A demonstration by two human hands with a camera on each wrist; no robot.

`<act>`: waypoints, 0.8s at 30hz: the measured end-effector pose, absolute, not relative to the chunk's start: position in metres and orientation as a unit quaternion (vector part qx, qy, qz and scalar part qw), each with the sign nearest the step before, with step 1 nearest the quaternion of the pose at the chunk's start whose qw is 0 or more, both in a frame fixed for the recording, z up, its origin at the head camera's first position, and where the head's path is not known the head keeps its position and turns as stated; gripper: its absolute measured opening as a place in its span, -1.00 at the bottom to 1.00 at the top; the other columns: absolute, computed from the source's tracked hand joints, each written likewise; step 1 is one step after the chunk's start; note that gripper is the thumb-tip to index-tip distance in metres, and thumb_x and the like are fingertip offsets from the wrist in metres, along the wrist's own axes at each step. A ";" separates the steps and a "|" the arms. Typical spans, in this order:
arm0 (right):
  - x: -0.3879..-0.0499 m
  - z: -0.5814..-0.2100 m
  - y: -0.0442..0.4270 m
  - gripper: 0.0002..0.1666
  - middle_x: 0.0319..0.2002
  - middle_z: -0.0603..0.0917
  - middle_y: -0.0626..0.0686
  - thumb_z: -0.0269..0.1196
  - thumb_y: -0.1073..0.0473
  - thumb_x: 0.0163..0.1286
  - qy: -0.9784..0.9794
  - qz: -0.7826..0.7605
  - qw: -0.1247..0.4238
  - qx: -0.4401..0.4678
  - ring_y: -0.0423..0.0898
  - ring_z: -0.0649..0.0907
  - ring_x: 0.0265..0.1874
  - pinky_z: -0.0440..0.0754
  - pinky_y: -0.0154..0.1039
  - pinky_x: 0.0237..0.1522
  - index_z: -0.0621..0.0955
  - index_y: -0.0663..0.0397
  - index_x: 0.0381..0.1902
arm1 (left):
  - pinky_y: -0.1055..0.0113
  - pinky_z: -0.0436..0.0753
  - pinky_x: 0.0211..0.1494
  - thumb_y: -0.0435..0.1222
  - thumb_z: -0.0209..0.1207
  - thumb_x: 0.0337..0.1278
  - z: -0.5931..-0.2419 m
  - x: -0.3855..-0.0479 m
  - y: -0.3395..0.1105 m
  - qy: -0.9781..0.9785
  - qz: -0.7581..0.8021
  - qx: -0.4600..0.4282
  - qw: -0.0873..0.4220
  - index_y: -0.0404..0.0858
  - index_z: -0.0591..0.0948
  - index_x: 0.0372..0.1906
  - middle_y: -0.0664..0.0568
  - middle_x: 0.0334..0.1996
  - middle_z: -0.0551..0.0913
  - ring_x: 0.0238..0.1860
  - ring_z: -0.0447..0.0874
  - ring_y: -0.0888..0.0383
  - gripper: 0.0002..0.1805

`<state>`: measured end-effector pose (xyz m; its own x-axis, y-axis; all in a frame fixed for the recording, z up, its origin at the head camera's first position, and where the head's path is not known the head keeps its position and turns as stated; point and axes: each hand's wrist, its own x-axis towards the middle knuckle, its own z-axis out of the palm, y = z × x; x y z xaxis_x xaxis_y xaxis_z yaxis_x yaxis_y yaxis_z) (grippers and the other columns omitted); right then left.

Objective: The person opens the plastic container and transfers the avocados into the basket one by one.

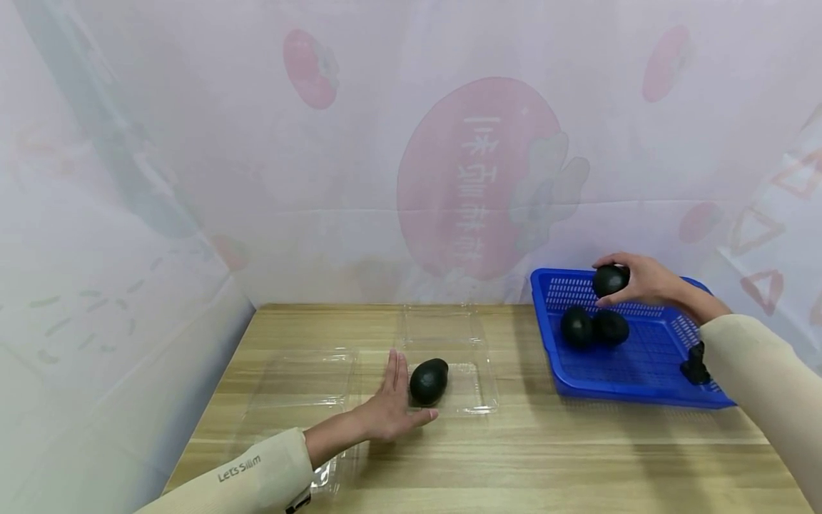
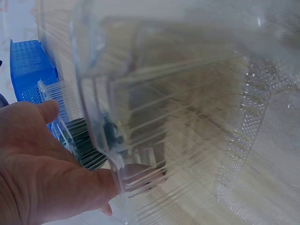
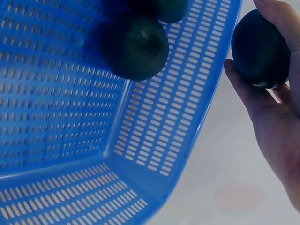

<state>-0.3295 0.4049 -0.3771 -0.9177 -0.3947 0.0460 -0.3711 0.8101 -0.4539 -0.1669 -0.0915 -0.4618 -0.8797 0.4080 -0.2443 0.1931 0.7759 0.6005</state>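
My right hand [image 1: 648,280] grips a dark green avocado [image 1: 606,281] above the back of the blue basket [image 1: 636,391]. In the right wrist view, thumb and fingers curl round that avocado [image 3: 260,49] beside the basket's rim. Two more avocados [image 1: 577,327] sit side by side in the basket. With fingers extended and thumb spread, my left hand [image 1: 388,414] lies at the left side of an opened clear plastic box [image 1: 474,391]. One avocado [image 1: 429,383] rests in that box, near the left hand. Whether the left fingertips press the box cannot be told.
Another opened clear plastic box [image 1: 302,378] lies to the left, partly under the left forearm. A small black object [image 1: 695,364] shows by the right sleeve. Printed cloth [image 1: 359,243] hangs behind the wooden table [image 1: 514,457].
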 end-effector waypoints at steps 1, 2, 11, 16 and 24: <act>-0.330 -0.378 0.407 -0.05 0.36 0.51 0.46 0.66 -0.04 0.15 0.951 -0.233 0.027 -0.200 0.37 0.61 0.16 0.64 0.24 0.03 0.54 0.24 0.39 | -0.28 0.20 0.59 0.09 0.24 0.46 -0.462 -0.167 -0.092 0.924 0.292 0.163 0.183 -0.60 -0.29 0.63 -0.52 0.62 -0.51 0.66 -0.27 -0.45 0.24; -0.330 -0.379 0.408 -0.05 0.37 0.51 0.47 0.66 -0.04 0.15 0.951 -0.235 0.028 -0.198 0.39 0.59 0.18 0.62 0.29 0.06 0.54 0.24 0.40 | -0.28 0.21 0.59 0.09 0.24 0.46 -0.462 -0.167 -0.092 0.924 0.292 0.163 0.183 -0.59 -0.29 0.63 -0.52 0.62 -0.51 0.66 -0.27 -0.45 0.24; -0.335 -0.384 0.426 -0.05 0.34 0.50 0.51 0.66 -0.01 0.16 0.955 -0.235 0.040 -0.179 0.32 0.63 0.08 0.65 0.09 -0.07 0.53 0.30 0.39 | -0.27 0.27 0.56 0.10 0.27 0.42 -0.465 -0.165 -0.091 0.924 0.299 0.154 0.180 -0.58 -0.30 0.63 -0.51 0.63 -0.50 0.64 -0.19 -0.48 0.27; -0.336 -0.389 0.435 -0.03 0.37 0.43 0.57 0.65 -0.03 0.16 0.956 -0.228 0.057 -0.174 0.43 0.59 0.14 0.63 0.29 -0.01 0.51 0.31 0.40 | -0.28 0.27 0.56 0.10 0.28 0.42 -0.466 -0.166 -0.091 0.924 0.300 0.157 0.177 -0.59 -0.30 0.63 -0.52 0.62 -0.50 0.64 -0.21 -0.48 0.27; -0.336 -0.393 0.443 -0.05 0.38 0.39 0.61 0.64 0.03 0.19 0.958 -0.230 0.082 -0.154 0.49 0.53 0.20 0.62 0.32 0.04 0.49 0.35 0.40 | -0.29 0.21 0.58 0.10 0.27 0.42 -0.465 -0.166 -0.093 0.923 0.301 0.159 0.181 -0.60 -0.30 0.63 -0.52 0.62 -0.52 0.65 -0.27 -0.48 0.27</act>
<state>-0.3360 0.4428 -0.3932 -0.9394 -0.3319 -0.0855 -0.2570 0.8472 -0.4650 -0.1657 -0.0926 -0.4653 -0.8840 0.4024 -0.2377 0.1845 0.7677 0.6137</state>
